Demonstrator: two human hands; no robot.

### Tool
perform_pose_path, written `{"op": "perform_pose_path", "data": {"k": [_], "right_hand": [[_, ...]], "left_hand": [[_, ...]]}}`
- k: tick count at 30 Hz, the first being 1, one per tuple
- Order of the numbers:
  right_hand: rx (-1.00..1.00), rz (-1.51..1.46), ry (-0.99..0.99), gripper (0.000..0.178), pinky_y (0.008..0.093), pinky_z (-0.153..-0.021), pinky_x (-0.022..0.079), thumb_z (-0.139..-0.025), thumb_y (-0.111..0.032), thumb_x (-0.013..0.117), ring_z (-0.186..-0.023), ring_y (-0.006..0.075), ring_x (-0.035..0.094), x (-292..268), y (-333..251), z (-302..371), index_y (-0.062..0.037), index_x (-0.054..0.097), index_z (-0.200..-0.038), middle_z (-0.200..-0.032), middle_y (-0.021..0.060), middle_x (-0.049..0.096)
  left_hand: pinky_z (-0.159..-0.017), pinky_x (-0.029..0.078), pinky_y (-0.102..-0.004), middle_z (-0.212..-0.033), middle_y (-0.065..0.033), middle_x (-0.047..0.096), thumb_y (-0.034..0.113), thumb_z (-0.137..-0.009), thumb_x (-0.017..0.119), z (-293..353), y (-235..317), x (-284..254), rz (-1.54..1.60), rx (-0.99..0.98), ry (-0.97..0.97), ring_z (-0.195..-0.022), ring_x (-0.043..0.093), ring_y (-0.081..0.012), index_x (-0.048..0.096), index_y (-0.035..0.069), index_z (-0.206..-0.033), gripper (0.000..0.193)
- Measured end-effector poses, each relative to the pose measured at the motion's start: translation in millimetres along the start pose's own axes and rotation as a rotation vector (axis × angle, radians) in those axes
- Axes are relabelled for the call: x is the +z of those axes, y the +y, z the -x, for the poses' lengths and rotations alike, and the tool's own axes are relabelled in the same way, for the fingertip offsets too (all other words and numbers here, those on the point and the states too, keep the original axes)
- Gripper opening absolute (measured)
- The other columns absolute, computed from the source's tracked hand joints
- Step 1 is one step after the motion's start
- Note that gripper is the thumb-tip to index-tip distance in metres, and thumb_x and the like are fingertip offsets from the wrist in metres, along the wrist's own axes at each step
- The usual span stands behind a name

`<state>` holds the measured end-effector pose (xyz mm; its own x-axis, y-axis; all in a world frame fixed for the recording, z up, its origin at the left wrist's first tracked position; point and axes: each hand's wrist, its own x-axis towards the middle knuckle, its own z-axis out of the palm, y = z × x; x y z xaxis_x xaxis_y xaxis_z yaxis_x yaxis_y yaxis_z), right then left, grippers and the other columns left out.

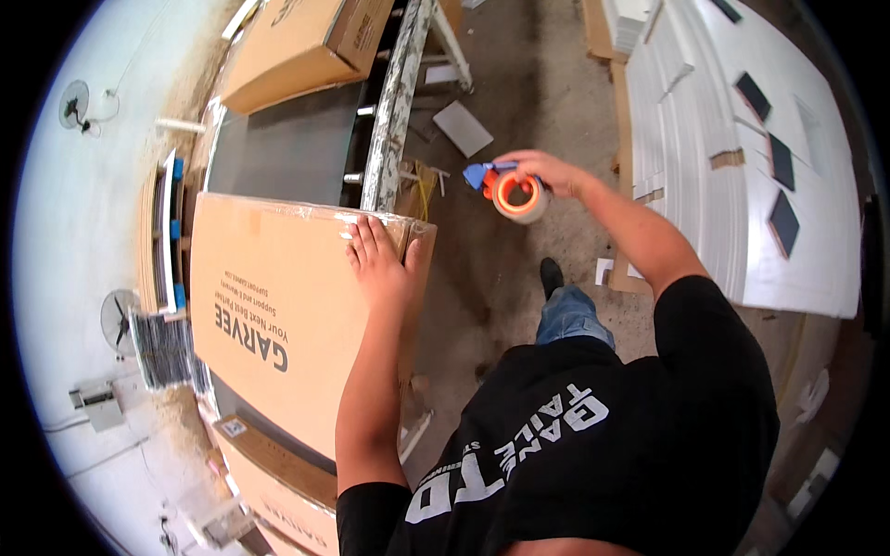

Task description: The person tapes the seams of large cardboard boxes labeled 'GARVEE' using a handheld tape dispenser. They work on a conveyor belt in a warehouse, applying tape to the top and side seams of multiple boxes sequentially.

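A large flat cardboard box point(269, 269) with dark printing lies on a roller conveyor point(394, 120) to my left. My left hand point(378, 259) rests flat on its top near the far right corner, fingers stretched out. Shiny clear tape runs along the box's far edge. Out over the floor, my right hand point(547, 171) grips a tape dispenser point(491, 176) with a blue and orange-red body. A roll of tape with a bright orange core sits in it. The dispenser is apart from the box.
Another cardboard box point(287, 56) lies farther along the conveyor, and one more point(278, 491) sits nearer. Stacked white panels point(686, 157) with dark rectangular pieces stand on the right. A white piece point(463, 129) lies on the floor. Wall fans point(119, 322) are at the left.
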<state>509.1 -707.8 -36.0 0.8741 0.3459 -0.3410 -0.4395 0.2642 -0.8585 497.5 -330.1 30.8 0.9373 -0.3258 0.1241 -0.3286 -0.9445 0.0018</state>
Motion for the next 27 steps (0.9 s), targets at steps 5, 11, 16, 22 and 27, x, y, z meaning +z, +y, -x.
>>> {"op": "perform_pose_path", "data": {"k": [5,11,16,22,27], "right_hand": [[-0.112,0.073,-0.162,0.055,0.0291,-0.101,0.05,-0.083,-0.013,0.061,-0.111,0.0156,0.064,-19,-45,-99,0.0025,0.064,-0.136,-0.126,0.0112,0.068],[-0.076,0.169,-0.447,0.051,0.0288,-0.093,0.053,-0.085,-0.012,0.062,-0.108,0.0163,0.065,49,-19,-147,0.0012,0.067,-0.133,-0.126,0.0101,0.069],[-0.013,0.225,-0.678,0.06,0.0353,-0.105,0.045,-0.074,-0.011,0.069,-0.12,0.0249,0.06,18,47,-70,-0.0046,0.069,-0.134,-0.126,0.0128,0.065],[-0.319,0.443,-0.463,0.055,0.0374,-0.091,0.053,-0.075,-0.022,0.07,-0.109,0.0306,0.064,73,48,-55,-0.0164,0.073,-0.129,-0.121,0.0126,0.063],[-0.455,0.774,-0.805,0.051,0.045,-0.09,0.055,-0.072,-0.028,0.073,-0.107,0.033,0.066,114,62,-19,-0.0162,0.076,-0.122,-0.12,0.0127,0.067]], "left_hand": [[-0.126,0.017,-0.0573,-0.167,-0.0207,0.028,0.057,-0.091,0.067,-6,12,-9,-0.044,-0.071,0.022,-0.156,0.022,-0.0389,0.031,0.0,-0.159,0.095],[-0.125,0.021,-0.0562,-0.165,-0.0246,0.03,0.049,-0.082,0.082,0,16,-7,-0.018,-0.042,0.201,-0.155,0.027,-0.0406,0.033,0.0,-0.157,0.102],[-0.123,0.028,-0.0543,-0.159,-0.022,0.043,0.034,-0.082,0.084,-13,13,-12,0.078,0.076,0.041,-0.15,0.037,-0.0412,0.046,0.0,-0.151,0.086],[-0.116,0.041,-0.0519,-0.147,-0.0197,0.058,0.025,-0.083,0.084,-11,6,-6,0.191,0.096,0.169,-0.139,0.052,-0.0403,0.061,0.0,-0.137,0.063],[-0.113,0.045,-0.0505,-0.143,-0.0186,0.062,0.022,-0.085,0.084,-9,6,-9,0.219,0.111,0.204,-0.136,0.056,-0.0398,0.065,0.001,-0.132,0.055]]}}
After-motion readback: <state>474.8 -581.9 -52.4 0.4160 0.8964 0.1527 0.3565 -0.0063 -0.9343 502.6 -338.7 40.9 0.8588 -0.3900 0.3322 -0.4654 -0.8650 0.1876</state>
